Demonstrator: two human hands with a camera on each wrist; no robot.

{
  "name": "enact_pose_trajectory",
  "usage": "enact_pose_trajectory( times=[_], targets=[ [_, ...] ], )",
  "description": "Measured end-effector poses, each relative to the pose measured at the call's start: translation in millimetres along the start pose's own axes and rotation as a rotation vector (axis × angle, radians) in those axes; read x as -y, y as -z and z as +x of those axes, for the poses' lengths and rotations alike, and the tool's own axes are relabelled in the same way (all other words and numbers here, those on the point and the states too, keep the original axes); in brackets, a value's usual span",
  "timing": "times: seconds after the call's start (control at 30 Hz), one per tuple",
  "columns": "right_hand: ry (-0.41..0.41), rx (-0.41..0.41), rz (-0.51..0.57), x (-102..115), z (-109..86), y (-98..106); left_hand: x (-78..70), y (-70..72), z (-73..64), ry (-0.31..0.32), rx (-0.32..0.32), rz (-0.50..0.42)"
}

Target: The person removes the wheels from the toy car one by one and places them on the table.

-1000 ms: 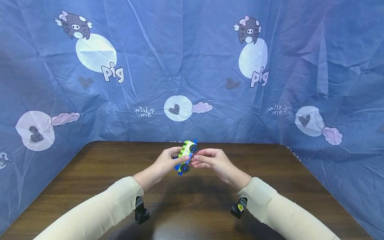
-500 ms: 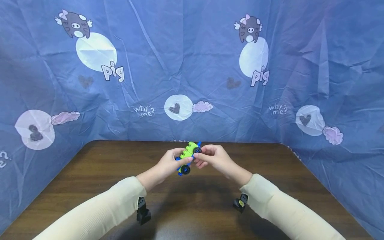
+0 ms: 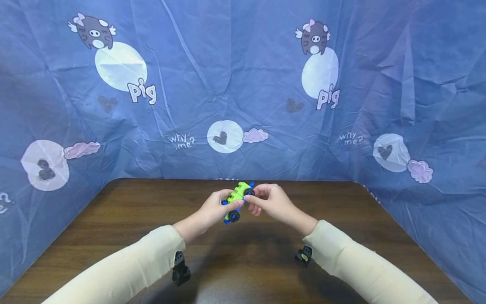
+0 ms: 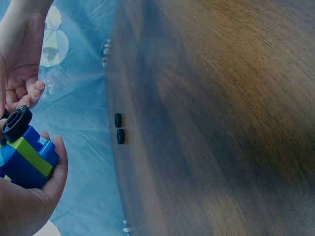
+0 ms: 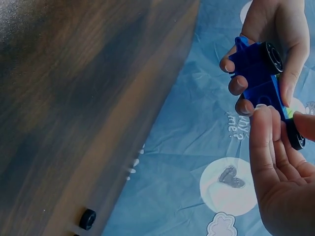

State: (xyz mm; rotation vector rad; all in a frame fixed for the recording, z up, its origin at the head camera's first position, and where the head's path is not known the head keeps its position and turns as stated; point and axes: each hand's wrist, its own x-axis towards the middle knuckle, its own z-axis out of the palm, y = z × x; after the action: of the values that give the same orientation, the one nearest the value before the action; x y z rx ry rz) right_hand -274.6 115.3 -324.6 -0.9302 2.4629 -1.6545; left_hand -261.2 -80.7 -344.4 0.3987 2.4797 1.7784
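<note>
A brick-built toy car (image 3: 237, 194), lime green with studs on top and a blue chassis (image 5: 256, 71) below, is held tilted above the table. My left hand (image 3: 212, 209) grips its body, thumb along the near side and fingers beneath. At the far end, my right hand (image 3: 277, 202) pinches a black wheel (image 5: 296, 134) between thumb and fingers, with fingertips against the car's underside. Another black wheel (image 3: 234, 216) sits on the near end, below my left thumb. Part of the body is hidden by the left hand.
Two loose black tyres (image 4: 119, 129) stand near the far edge of the brown wooden table (image 3: 243, 270); the hands hide them in the head view. Behind the table hangs a blue cloth (image 3: 243, 84) with pig prints. Each sleeve carries a black wrist camera (image 3: 180, 268).
My right hand has moved in from beside the car and now pinches its far wheel. The car has shifted slightly right and turned a little; the left hand still grips it.
</note>
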Motion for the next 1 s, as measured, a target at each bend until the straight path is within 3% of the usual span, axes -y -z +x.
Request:
enact_pose_trajectory(
  times=[0.5, 0.6, 0.7, 0.83, 1.0],
  targets=[
    [0.008, -0.137, -0.126, 2.0, 2.4, -6.5, -0.3, 0.2, 3.0, -0.05, -0.058, 0.176],
    [0.022, -0.156, -0.154, 0.0, 3.5, -8.6, 1.8, 0.3, 4.0, -0.06, -0.073, 0.182],
    [0.041, -0.185, -0.188, -0.6, 6.2, -9.7, 3.2, 0.4, 5.9, -0.058, -0.068, 0.125],
    [0.01, -0.166, -0.152, -0.5, 9.1, -10.3, 3.4, 2.0, 6.1, -0.045, -0.071, 0.084],
    [-0.115, -0.179, 0.013, 2.3, 9.4, -10.3, 1.6, 3.6, 5.2, -0.035, -0.08, 0.106]
  ],
)
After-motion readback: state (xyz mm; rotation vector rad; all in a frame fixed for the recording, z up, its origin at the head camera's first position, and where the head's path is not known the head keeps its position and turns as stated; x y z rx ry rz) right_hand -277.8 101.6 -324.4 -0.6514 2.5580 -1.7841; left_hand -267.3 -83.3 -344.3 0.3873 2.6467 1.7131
